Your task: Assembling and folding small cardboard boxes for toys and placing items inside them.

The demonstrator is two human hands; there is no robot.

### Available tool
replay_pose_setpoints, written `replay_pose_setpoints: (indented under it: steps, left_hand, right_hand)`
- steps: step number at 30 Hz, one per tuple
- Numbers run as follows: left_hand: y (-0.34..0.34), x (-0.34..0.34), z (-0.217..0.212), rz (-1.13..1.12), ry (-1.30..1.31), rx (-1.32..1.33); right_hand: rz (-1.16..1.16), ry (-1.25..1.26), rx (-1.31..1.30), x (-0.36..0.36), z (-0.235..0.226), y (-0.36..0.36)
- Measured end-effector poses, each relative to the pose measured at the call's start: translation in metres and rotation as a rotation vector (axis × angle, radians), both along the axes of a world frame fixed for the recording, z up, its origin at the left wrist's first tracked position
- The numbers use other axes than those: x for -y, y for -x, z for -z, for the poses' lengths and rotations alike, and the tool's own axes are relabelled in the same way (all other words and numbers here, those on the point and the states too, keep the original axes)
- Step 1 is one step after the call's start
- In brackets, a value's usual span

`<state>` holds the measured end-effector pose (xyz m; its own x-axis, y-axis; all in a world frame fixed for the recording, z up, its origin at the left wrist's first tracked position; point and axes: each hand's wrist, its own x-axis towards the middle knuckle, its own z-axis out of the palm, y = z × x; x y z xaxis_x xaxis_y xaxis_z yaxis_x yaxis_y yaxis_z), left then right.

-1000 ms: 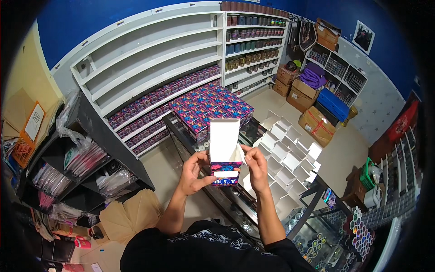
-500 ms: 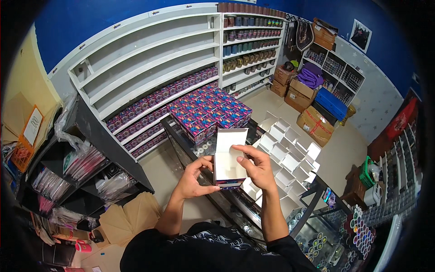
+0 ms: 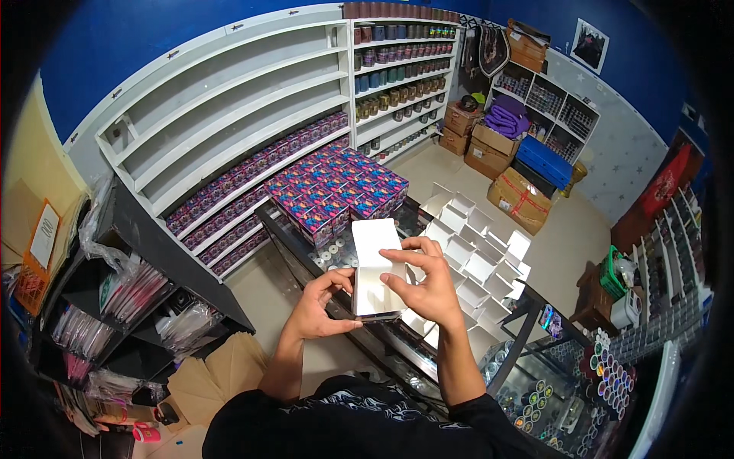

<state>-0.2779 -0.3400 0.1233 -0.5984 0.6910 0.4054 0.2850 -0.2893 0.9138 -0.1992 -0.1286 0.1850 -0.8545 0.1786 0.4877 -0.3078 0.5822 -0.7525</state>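
A small cardboard box point(image 3: 376, 297), white inside, is held up in front of me with its top open and its lid flap point(image 3: 375, 236) raised at the far side. My left hand point(image 3: 317, 304) grips the left side, thumb along the near lower edge. My right hand point(image 3: 428, 284) is on the right side, fingertips against the base of the flap and thumb over the opening. Beyond the box, closed boxes with a purple, blue and orange pattern point(image 3: 336, 187) are stacked on a glass counter. Several open white-lined boxes point(image 3: 474, 260) stand in rows to the right.
The glass display counter point(image 3: 294, 256) runs below my hands, with small white discs point(image 3: 330, 251) on it. Shelves point(image 3: 237, 107) line the back wall, some holding patterned boxes and jars. A black cubby unit point(image 3: 176, 260) stands at left; cardboard cartons point(image 3: 520, 200) sit on the floor at back right.
My right fingers have shifted farther over the box opening toward the flap. The flap and interior now look brighter and more squarely opened. The whole view has shifted slightly.
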Motion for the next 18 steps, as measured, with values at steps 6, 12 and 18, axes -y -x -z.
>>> replay_pose_setpoints:
  steps: [6,12,18]
  left_hand:
    - [0.005,-0.001,0.005,0.055,0.009,0.024]
    - [0.007,-0.005,0.006,0.095,0.019,0.028]
    - [0.009,-0.016,-0.004,0.043,-0.059,-0.134]
  right_hand:
    - [0.113,-0.205,0.002,-0.002,-0.017,-0.01]
    - [0.022,-0.389,0.032,-0.008,-0.02,-0.009]
    - [-0.001,-0.491,0.065,-0.014,-0.022,-0.012]
